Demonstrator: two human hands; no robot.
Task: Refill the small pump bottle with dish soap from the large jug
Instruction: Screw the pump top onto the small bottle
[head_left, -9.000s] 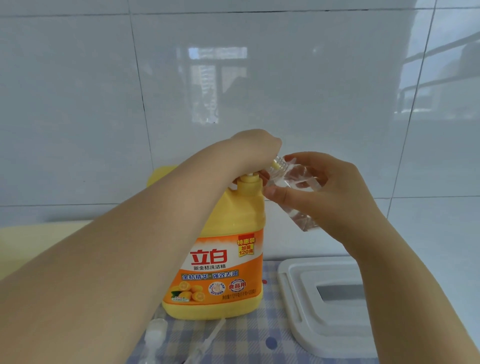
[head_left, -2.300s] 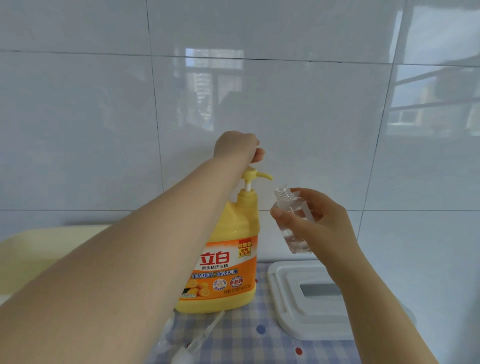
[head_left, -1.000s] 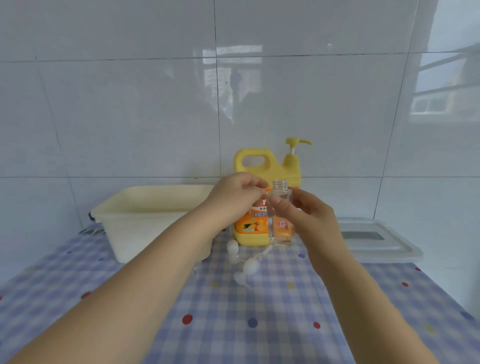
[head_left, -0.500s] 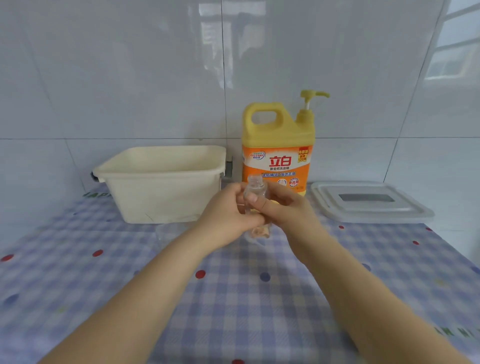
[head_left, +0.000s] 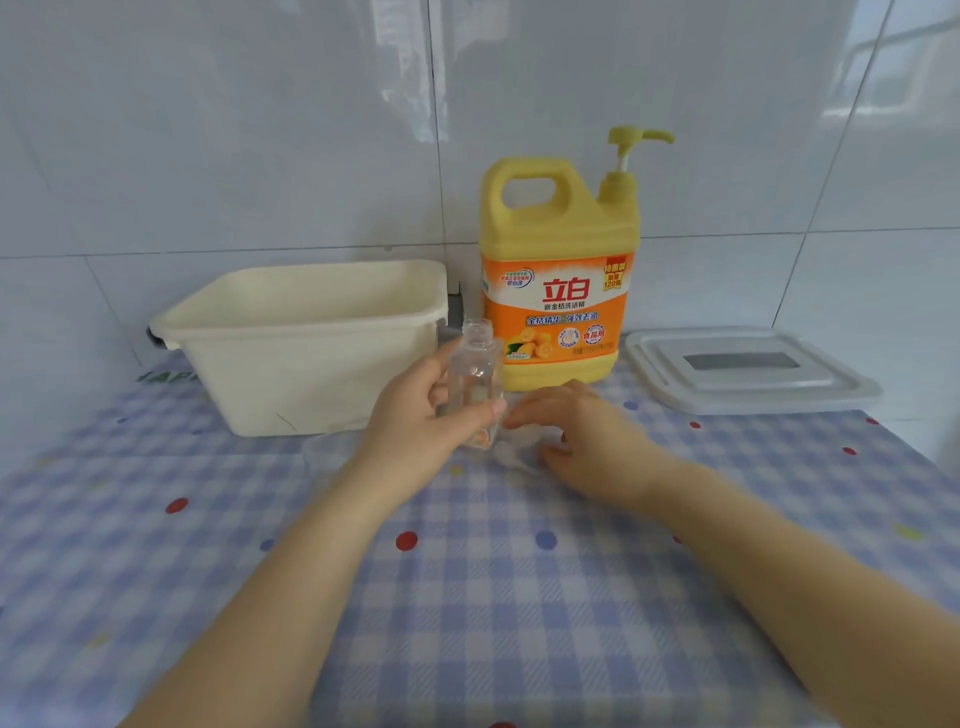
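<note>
The left hand (head_left: 415, 421) grips the small clear uncapped plastic bottle (head_left: 475, 379) upright near the table's back edge; the right hand (head_left: 576, 431) rests beside it, its grasp unclear.

Two hands are counted: a left hand (head_left: 415, 421) and a right hand (head_left: 582, 436), both in front of the jug. One yellow jug (head_left: 558, 275) is seen, fitted with one pump (head_left: 631, 143). One small clear bottle (head_left: 475, 384), uncapped, is counted just in front of the jug. One cream tub (head_left: 306, 348) is found left of the jug, and one white lid (head_left: 748, 369) right of it. One checked cloth (head_left: 493, 597) is spread under the jug. A blurred clear item under the right hand cannot be counted.
</note>
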